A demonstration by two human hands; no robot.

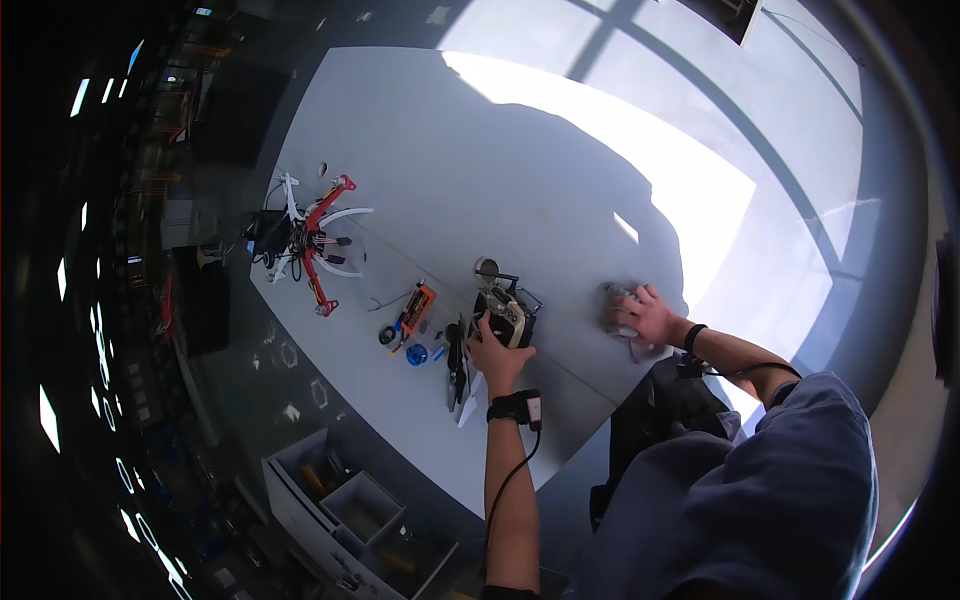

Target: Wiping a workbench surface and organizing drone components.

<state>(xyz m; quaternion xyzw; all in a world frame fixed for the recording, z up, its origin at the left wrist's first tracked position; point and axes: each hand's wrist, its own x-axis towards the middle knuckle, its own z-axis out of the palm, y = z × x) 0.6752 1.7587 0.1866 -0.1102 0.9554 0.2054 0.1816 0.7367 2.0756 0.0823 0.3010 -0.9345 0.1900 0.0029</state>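
My left hand (499, 356) grips the near side of a radio-control transmitter (515, 309), its thumb and fingers spread over the casing. The transmitter lies on the white table (442, 165), with a dark handle at its far end. To the right, my right hand (649, 313) presses a crumpled grey cloth (621, 309) against the tabletop, and part of the cloth is hidden under the fingers. Just left of my left hand lie black propeller blades (454, 367) and a white blade (469, 401).
A red and white multirotor drone (306, 241) stands at the table's left. Between it and the transmitter are an orange battery pack (417, 306), a blue round part (416, 354) and other small parts. Below the table edge, a cabinet's open drawers (364, 506) hold items.
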